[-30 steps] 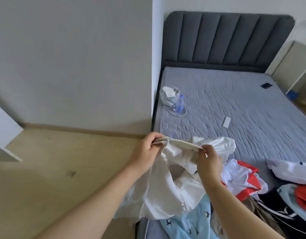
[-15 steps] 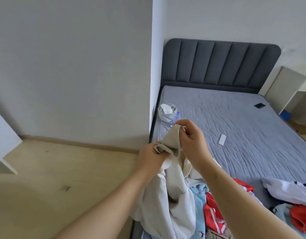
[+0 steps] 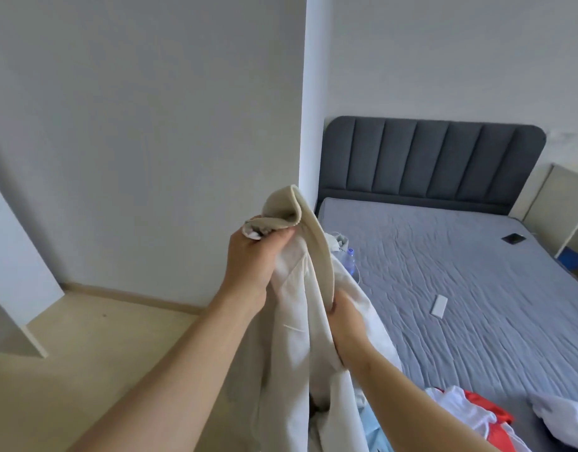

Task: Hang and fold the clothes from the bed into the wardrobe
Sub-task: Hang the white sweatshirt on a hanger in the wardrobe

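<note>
Since half a second ago the left hand (image 3: 251, 256) has risen, and the right hand (image 3: 346, 318) has slid down toward 5 o'clock along the beige ribbed band (image 3: 313, 246) of the cream-white soft cloth garment (image 3: 290, 337). The left hand grips the bunched band end. The right pinches the band lower down, its fingers buried in cloth. The garment hangs at centre, over the near edge of the grey quilted bed (image 3: 444, 288). It looks light and limp, likely to slump unless held by the firmer band at two spread points. Its hem runs out of view at 6 o'clock, so its type is unclear. A clear plastic bottle (image 3: 351, 256) peeks from behind it. A heap of red, white and pale blue clothes (image 3: 470, 415) is cut off at 5 o'clock.
</note>
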A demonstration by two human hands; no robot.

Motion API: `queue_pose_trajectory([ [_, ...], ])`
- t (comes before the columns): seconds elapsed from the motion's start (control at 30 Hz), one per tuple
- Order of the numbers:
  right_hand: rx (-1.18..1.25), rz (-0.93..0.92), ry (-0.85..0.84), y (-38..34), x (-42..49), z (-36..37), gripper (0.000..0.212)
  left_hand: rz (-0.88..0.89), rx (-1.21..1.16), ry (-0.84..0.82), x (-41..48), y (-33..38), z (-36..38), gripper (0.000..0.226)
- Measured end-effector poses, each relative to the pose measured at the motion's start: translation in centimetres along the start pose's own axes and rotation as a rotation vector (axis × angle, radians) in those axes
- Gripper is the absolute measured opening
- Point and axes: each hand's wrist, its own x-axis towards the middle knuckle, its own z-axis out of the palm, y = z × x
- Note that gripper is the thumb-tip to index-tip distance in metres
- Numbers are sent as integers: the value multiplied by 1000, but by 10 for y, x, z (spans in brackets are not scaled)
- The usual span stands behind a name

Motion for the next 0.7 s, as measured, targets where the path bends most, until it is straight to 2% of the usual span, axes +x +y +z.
queue_pose_trajectory([
  [0.07, 18, 41, -119, 1, 2, 5, 38, 22, -22, 39, 6, 9, -6, 9],
  [0.17, -112, 66, -155, -1, 20, 18, 16, 99, 38, 118, 12, 16, -22, 13],
  [0.27, -70, -44, -90, -15, 42, 26, 19, 164, 203, 304, 17, 14, -55, 20],
  [0.37, -17, -180, -66, -46, 54, 41, 16, 154, 368, 537, 16, 5, -98, 23],
  [0.47, 8, -341, -74, -82, 55, 65, 23, 142, 492, 731, 7, 5, -143, 22],
  [0.63, 61, -429, -191, -134, 36, 131, 17, 108, 688, 925, -20, 22, -217, 10],
  [0.7, 55, -437, -256, -149, 22, 162, 18, 68, 686, 1005, -29, 28, -245, 24],
])
